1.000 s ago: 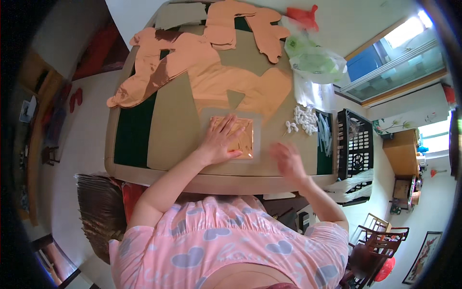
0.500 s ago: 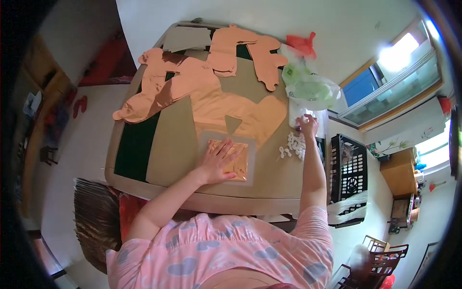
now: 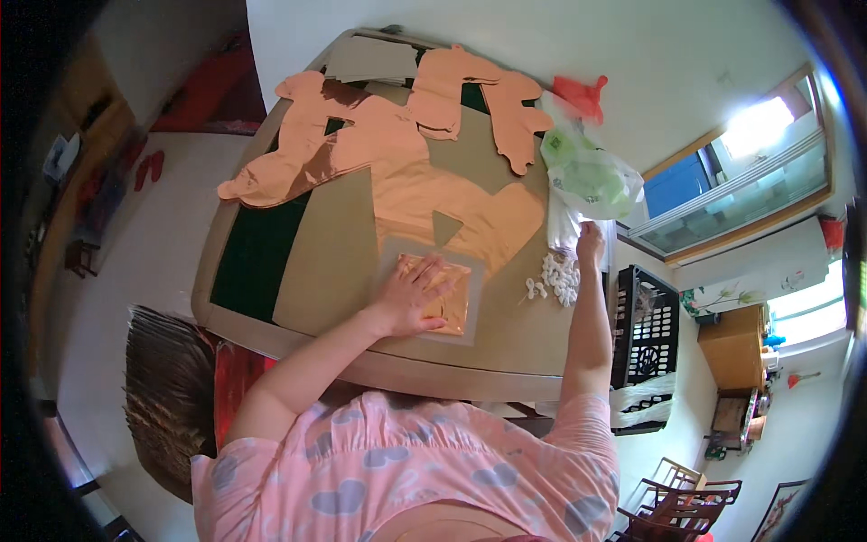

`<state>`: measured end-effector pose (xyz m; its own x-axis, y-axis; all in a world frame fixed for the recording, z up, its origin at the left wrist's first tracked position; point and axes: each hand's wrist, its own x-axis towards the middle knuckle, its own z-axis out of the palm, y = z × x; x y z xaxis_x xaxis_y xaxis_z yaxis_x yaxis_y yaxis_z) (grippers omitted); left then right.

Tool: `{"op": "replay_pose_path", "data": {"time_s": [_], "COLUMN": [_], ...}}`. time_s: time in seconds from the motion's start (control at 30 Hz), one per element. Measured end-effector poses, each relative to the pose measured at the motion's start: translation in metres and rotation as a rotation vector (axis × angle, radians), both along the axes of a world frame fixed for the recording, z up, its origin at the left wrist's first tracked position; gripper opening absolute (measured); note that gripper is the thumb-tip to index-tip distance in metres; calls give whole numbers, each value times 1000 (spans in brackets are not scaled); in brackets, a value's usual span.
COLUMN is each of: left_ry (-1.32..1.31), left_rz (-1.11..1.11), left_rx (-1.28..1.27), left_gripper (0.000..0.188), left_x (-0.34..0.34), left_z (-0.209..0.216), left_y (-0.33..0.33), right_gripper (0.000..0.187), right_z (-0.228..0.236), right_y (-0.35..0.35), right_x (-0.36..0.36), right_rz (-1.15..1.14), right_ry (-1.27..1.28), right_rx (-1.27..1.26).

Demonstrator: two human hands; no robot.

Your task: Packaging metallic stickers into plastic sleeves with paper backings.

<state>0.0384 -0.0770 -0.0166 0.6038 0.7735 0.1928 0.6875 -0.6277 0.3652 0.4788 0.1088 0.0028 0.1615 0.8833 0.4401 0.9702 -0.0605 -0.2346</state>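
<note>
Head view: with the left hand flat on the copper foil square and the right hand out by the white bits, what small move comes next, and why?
Probably the right hand closes on something at the white plastic bag beside the white bits. The left hand lies flat on the copper foil square, pinning it.

Setting: a room in a private home, used for handcraft.

- Square wooden-rimmed counter (image 3: 271, 330), its top part green, part covered in tan sheets, spread with copper-coloured foil sheets (image 3: 406, 172).
- Pale tiled floor (image 3: 135, 262) with a pair of red slippers (image 3: 149, 169) lying on it.
- Plain white wall (image 3: 506, 45); sliding window (image 3: 768, 172) with daylight coming through.
- Wooden cabinet (image 3: 731, 339) and dark wooden chairs (image 3: 686, 501) at the room's edge.
- Black plastic crate (image 3: 646, 321) beside the counter; green-and-white plastic bag (image 3: 591, 176) on the counter's far corner.
- The person wore pink patterned sleepwear (image 3: 406, 479).
</note>
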Motion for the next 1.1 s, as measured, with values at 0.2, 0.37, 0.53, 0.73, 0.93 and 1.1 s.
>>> {"op": "replay_pose_path", "data": {"time_s": [0.2, 0.37, 0.53, 0.73, 0.93, 1.1], "left_ry": [26, 109, -7, -8, -31, -70], "left_rz": [43, 24, 19, 31, 40, 38], "left_rx": [-14, -79, 45, -32, 4, 42], "left_gripper": [78, 77, 78, 81, 90, 92], "left_x": [-8, -5, -2, -8, -4, -3], "left_z": [4, 12, 10, 4, 2, -1], "left_y": [-10, -6, -5, -8, -6, -4], "right_gripper": [23, 15, 16, 9, 25, 29], "right_z": [70, 33, 1, 4, 4, 3], "right_y": [-100, -94, -86, -118, -139, -172], "right_x": [-158, -229, -238, -227, -216, -233], "right_rz": [386, 722, 744, 255, 44, 127], "right_ry": [489, 197, 193, 382, 697, 1076], "right_rx": [358, 211, 129, 94, -349, -449]}}
